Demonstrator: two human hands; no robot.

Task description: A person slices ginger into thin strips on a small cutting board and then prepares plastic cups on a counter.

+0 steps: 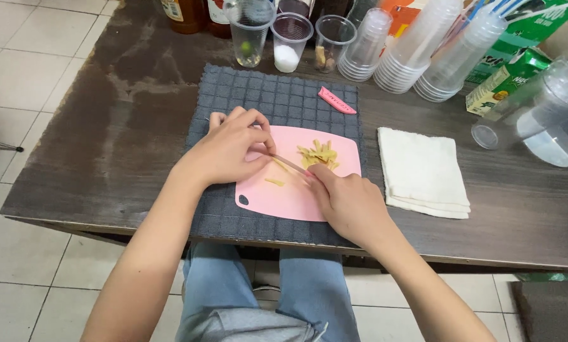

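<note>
A pink cutting board (277,196) lies on a dark grey checked mat (277,95). My left hand (230,149) rests at the board's left edge, fingers curled, pinching a small yellowish piece. My right hand (350,202) grips a knife (290,164) with a thin blade that points left toward my left fingers. A pile of pale yellow cut strips (318,154) lies on the far part of the board. One small strip (274,182) lies alone nearer me.
A pink knife sheath (336,101) lies on the mat's far right. A folded white cloth (423,174) is right of the board. Plastic cups (290,41), stacked cups (417,47), bottles, a green carton (502,79) and a tipped clear jug (543,114) line the table's back.
</note>
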